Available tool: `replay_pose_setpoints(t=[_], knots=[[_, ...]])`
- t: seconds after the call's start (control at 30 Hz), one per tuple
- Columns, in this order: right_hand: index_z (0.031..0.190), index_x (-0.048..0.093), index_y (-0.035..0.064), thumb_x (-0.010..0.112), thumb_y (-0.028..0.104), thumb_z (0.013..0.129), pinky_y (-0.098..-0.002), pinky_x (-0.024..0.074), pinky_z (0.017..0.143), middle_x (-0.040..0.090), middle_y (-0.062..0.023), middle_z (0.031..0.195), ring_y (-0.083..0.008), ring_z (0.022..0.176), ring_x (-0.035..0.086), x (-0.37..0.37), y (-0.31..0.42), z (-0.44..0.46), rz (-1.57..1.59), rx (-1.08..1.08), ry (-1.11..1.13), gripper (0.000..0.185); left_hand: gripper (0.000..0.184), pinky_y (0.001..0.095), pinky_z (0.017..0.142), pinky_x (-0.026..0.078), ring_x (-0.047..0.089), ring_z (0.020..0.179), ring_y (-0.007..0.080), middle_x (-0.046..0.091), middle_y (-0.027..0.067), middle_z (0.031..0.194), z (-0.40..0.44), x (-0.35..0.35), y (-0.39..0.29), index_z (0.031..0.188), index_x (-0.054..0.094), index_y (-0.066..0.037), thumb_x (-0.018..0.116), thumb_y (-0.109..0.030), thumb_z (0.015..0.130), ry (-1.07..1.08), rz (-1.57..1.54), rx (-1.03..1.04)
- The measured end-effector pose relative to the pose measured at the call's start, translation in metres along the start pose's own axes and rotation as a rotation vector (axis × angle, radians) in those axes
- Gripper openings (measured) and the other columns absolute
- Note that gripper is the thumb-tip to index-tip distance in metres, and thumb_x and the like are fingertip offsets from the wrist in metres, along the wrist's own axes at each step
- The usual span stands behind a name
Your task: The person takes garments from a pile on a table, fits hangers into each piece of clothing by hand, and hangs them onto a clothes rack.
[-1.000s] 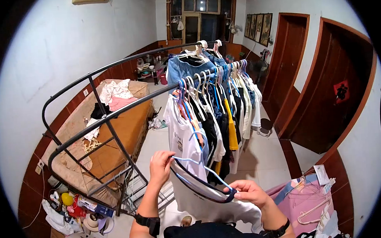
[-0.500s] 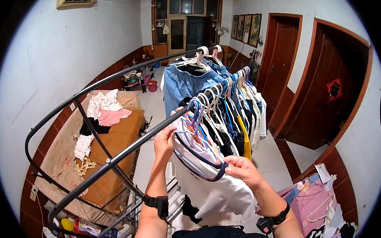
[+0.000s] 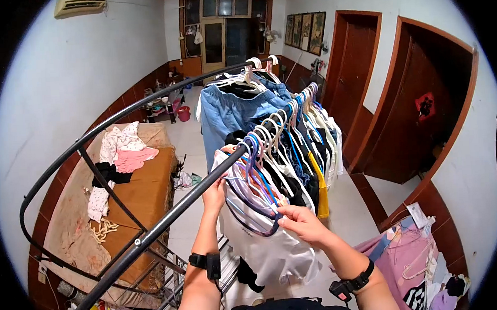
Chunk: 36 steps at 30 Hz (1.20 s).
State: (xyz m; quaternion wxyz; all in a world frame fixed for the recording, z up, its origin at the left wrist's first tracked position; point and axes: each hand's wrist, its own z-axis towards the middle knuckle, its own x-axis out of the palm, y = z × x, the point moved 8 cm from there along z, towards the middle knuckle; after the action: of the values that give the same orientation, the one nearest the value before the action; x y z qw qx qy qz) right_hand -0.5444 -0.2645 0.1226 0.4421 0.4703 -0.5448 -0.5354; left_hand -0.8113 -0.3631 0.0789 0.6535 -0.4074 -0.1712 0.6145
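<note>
A white T-shirt (image 3: 269, 256) with a dark navy neckband hangs at the near end of the clothes rack's front rail (image 3: 174, 222). My right hand (image 3: 301, 222) pinches its shoulder by the neckband. On the shirt's other shoulder my left hand (image 3: 213, 196) is closed, just beneath the rail, with its fingertips partly hidden. Purple and blue hangers (image 3: 252, 146) sit close together on the rail above the shirt. Behind it hang several more garments, among them a yellow one (image 3: 320, 188). Blue denim (image 3: 241, 105) hangs on the far rail.
To the left stands a brown couch (image 3: 142, 195) with loose clothes on it. A pink-purple cloth (image 3: 395, 265) with hangers and clothing lies at the lower right. Two dark red doors (image 3: 353, 78) line the right wall. A red bucket (image 3: 184, 113) stands farther back.
The view has shifted slightly, so the room and rack sit farther left. Both hands keep hold of the T-shirt, whose neckline now sits closer under the rail's hangers.
</note>
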Motion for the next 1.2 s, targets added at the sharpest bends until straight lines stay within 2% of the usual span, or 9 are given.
replay_pose_setpoints(t=[0.07, 0.27, 0.33, 0.4, 0.53, 0.7, 0.8, 0.87, 1.2], knots=[[0.125, 0.057, -0.0011, 0.06, 0.011, 0.092, -0.0214, 0.0367, 0.054, 0.051, 0.0064, 0.072, -0.0044, 0.06, 0.043, -0.004, 0.018, -0.003, -0.352, -0.181, -0.138, 0.035, 0.023, 0.0317, 0.089, 0.048, 0.064, 0.1, 0.024, 0.068, 0.0108, 0.107, 0.0, 0.003, 0.004, 0.105, 0.068, -0.005, 0.061, 0.002, 0.085, 0.015, 0.001, -0.059], [0.123, 0.059, 0.0034, 0.064, 0.017, 0.091, -0.0221, 0.0419, 0.06, 0.056, 0.0023, 0.081, -0.0053, 0.066, 0.048, -0.017, 0.014, -0.041, -0.371, -0.237, -0.222, 0.035, 0.042, 0.0386, 0.093, 0.047, 0.052, 0.122, 0.031, 0.052, 0.0155, 0.135, -0.03, -0.006, 0.006, 0.127, 0.057, -0.007, 0.059, -0.003, 0.084, -0.127, 0.131, -0.044], [0.121, 0.06, 0.0032, 0.064, 0.016, 0.091, -0.0212, 0.0429, 0.062, 0.057, 0.0031, 0.081, -0.0043, 0.068, 0.05, -0.042, -0.016, -0.068, -0.252, -0.16, -0.3, 0.032, 0.035, 0.0382, 0.086, 0.05, 0.056, 0.113, 0.0295, 0.055, 0.0161, 0.126, -0.059, -0.001, 0.002, 0.12, 0.06, -0.006, 0.06, -0.004, 0.085, -0.167, 0.138, 0.009], [0.12, 0.061, 0.0032, 0.064, 0.015, 0.092, -0.0202, 0.0441, 0.063, 0.059, 0.004, 0.081, -0.003, 0.068, 0.051, -0.064, -0.048, -0.105, -0.206, -0.027, -0.346, 0.031, 0.021, 0.0362, 0.08, 0.051, 0.058, 0.098, 0.0253, 0.057, 0.0143, 0.106, -0.099, 0.009, 0.018, 0.106, 0.062, -0.004, 0.06, -0.004, 0.085, -0.116, 0.078, -0.198], [0.118, 0.062, 0.0051, 0.064, 0.016, 0.092, -0.0213, 0.0474, 0.065, 0.063, 0.0017, 0.084, -0.0044, 0.071, 0.055, -0.093, -0.133, -0.208, 0.022, 0.193, -0.477, 0.028, 0.008, 0.0366, 0.07, 0.046, 0.054, 0.076, 0.027, 0.056, 0.0126, 0.083, -0.208, 0.043, 0.02, 0.088, 0.061, -0.001, 0.061, -0.005, 0.081, 0.127, 0.057, -0.146], [0.12, 0.061, 0.0048, 0.062, 0.019, 0.093, -0.0234, 0.0486, 0.069, 0.063, 0.0003, 0.089, -0.0069, 0.076, 0.057, -0.092, -0.197, -0.353, 0.238, 0.251, -0.716, 0.03, 0.01, 0.0367, 0.067, 0.049, 0.061, 0.07, 0.0283, 0.063, 0.0153, 0.078, -0.388, 0.091, 0.021, 0.085, 0.065, 0.001, 0.065, -0.007, 0.079, 0.65, -0.02, -0.404], [0.12, 0.061, 0.0051, 0.061, 0.017, 0.094, -0.0243, 0.0484, 0.069, 0.063, 0.0002, 0.088, -0.0075, 0.076, 0.056, -0.092, -0.208, -0.425, 0.323, 0.303, -0.769, 0.029, 0.009, 0.031, 0.065, 0.05, 0.061, 0.064, 0.0186, 0.065, 0.011, 0.071, -0.449, 0.138, -0.065, 0.083, 0.067, 0.0, 0.069, -0.009, 0.082, 1.035, 0.08, -0.283], [0.119, 0.061, 0.005, 0.06, 0.015, 0.094, -0.0239, 0.0479, 0.068, 0.063, -0.0005, 0.089, -0.0079, 0.075, 0.055, -0.098, -0.214, -0.464, 0.341, 0.228, -0.789, 0.027, 0.012, 0.0278, 0.065, 0.049, 0.062, 0.068, 0.0131, 0.066, 0.0075, 0.072, -0.482, 0.171, -0.12, 0.084, 0.067, 0.0, 0.07, -0.011, 0.083, 1.224, -0.081, -0.444], [0.116, 0.062, 0.0027, 0.058, 0.014, 0.095, -0.0217, 0.0454, 0.065, 0.062, -0.0005, 0.087, -0.0069, 0.074, 0.054, -0.119, -0.228, -0.687, 0.388, 0.121, -1.16, 0.024, 0.015, 0.0291, 0.068, 0.051, 0.065, 0.072, 0.0164, 0.067, 0.0113, 0.08, -0.558, 0.319, -0.297, 0.093, 0.068, -0.001, 0.069, -0.014, 0.085, 1.496, -0.178, 0.034]])
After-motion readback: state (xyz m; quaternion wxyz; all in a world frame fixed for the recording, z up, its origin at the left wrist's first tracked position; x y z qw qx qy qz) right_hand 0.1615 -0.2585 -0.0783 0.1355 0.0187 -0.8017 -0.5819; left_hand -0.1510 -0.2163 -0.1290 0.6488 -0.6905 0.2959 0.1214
